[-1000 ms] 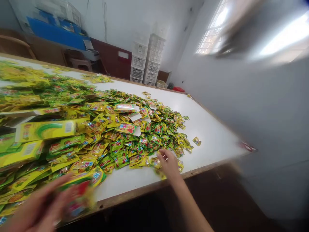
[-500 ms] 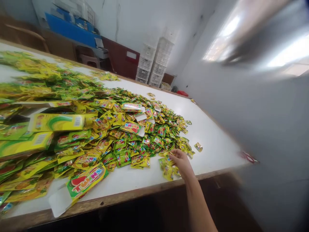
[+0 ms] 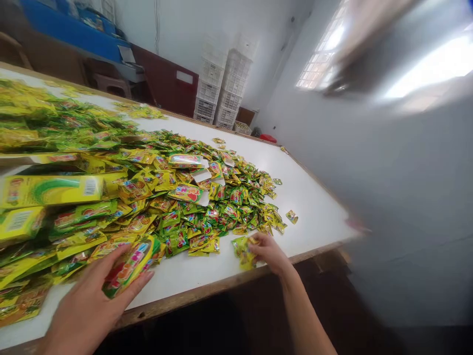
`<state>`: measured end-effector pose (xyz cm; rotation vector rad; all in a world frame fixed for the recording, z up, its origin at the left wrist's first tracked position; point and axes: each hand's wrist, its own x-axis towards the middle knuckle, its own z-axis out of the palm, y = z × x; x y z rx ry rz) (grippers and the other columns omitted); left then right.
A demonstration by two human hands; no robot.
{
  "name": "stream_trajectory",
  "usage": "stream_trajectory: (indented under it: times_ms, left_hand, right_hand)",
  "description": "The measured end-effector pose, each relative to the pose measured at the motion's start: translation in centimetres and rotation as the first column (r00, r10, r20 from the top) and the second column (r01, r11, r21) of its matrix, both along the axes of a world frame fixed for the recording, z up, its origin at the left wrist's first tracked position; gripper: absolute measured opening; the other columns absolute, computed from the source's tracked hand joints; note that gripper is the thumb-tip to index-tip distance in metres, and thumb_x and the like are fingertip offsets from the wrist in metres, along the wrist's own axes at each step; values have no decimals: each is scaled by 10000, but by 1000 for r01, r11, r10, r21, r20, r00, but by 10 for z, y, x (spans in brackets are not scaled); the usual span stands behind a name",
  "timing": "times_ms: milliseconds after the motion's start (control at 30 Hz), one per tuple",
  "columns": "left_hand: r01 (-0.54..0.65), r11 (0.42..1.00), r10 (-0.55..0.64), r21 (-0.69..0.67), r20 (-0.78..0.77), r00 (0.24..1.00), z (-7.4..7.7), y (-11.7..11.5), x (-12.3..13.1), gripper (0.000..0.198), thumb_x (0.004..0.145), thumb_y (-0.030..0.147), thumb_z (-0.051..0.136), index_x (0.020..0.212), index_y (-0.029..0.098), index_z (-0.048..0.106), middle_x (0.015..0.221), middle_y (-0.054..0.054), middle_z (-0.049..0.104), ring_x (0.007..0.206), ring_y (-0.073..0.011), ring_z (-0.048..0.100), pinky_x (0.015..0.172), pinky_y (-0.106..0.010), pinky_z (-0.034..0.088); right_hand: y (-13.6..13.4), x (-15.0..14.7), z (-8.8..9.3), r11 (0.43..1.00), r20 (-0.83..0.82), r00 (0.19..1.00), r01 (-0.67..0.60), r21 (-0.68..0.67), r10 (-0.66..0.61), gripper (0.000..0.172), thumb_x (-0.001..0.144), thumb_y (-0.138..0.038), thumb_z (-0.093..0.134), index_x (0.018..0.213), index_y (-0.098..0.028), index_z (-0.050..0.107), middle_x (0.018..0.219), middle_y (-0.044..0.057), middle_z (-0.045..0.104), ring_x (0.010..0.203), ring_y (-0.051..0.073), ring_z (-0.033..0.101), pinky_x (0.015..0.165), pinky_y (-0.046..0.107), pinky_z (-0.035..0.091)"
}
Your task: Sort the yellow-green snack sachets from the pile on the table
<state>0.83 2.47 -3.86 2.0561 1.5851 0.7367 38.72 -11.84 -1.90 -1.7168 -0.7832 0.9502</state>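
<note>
My left hand [image 3: 90,303] is at the near left, thumb and fingers on either side of a small green and yellow TWINS candy box [image 3: 132,264]. The box lies tilted near the table's front edge, its white flap end hidden by the hand. Farther right, my right hand [image 3: 272,255] pinches yellow candy packets [image 3: 242,252] at the front edge; its fingertips are partly hidden. Beside both hands spreads a large pile of green and yellow candy packets [image 3: 225,212]. Another TWINS box [image 3: 189,193] with an open white flap lies on the pile.
The white table [image 3: 314,207] has a worn wooden edge. Larger yellow boxes [image 3: 55,190] lie at the left on the pile. A single packet [image 3: 291,216] sits apart at the right. Stacked white crates [image 3: 231,93] and a blue table [image 3: 74,24] stand behind.
My left hand has come into view and taken hold of the TWINS box at the near edge. My right hand stays at the yellow packets. The view has shifted slightly right.
</note>
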Motion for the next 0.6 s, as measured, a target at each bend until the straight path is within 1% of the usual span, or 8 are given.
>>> stream_trajectory:
  times_ms: [67,167,233,300,367,467,533,600]
  left_hand:
    - [99,994,-99,-49,-11,995,6,-3,10,673,744,641,612,1326,326,488,1343,-43,574,1184,-318,569,1003,-475,455]
    - [164,981,-166,-104,-11,986,1,0,18,689,755,624,613,1344,288,495,1317,-90,594,1169,-324,578,981,-458,472]
    - [147,982,-150,-119,-15,989,-6,3,19,689,765,623,601,1347,270,496,1315,-104,594,1155,-326,586,964,-452,481]
    - [142,983,-147,-115,-34,989,-9,4,20,697,758,615,604,1346,257,498,1318,-108,588,1148,-328,588,954,-452,486]
    - [152,983,-159,-101,-63,985,-7,2,22,676,756,593,604,1329,245,515,1306,-112,587,1140,-331,588,934,-452,495]
    - [168,983,-173,-74,-62,983,2,-5,25,614,764,557,599,1294,253,536,1297,-95,592,1137,-323,593,912,-432,506]
    - [117,990,-118,-75,-20,993,7,-10,27,595,752,557,612,1268,266,548,1264,-73,626,1097,-310,621,880,-406,519]
    - [28,995,-25,-93,38,999,7,-13,26,571,742,561,616,1236,277,573,1198,-50,677,1027,-299,658,835,-378,532]
  right_hand:
    - [-2,5,2,996,25,998,-58,-64,60,386,502,-386,846,741,-153,651,591,-35,591,507,123,530,433,216,434]
    - [-6,23,9,995,111,993,-33,-94,43,309,454,-298,843,632,-145,643,527,-53,553,491,101,486,444,200,386]
    - [-3,31,13,997,160,987,4,-83,9,295,486,-314,825,656,-146,653,550,-47,569,507,102,490,470,208,390]
    - [6,28,10,997,191,982,34,-76,-19,298,555,-366,793,719,-153,666,588,-33,600,516,114,516,486,225,410]
    - [18,14,0,994,215,976,54,-91,-33,283,587,-375,775,737,-160,668,577,-29,602,490,120,522,471,236,412]
    - [35,-9,-18,988,270,962,87,-131,-49,232,565,-305,783,697,-170,648,509,-49,553,436,117,496,428,230,374]
    - [40,-16,-24,985,325,944,110,-134,-61,220,546,-261,788,667,-181,623,492,-66,518,444,108,478,426,217,343]
    - [39,-15,-25,985,376,925,108,-131,-52,228,536,-251,796,625,-185,597,494,-72,497,465,100,464,436,210,321]
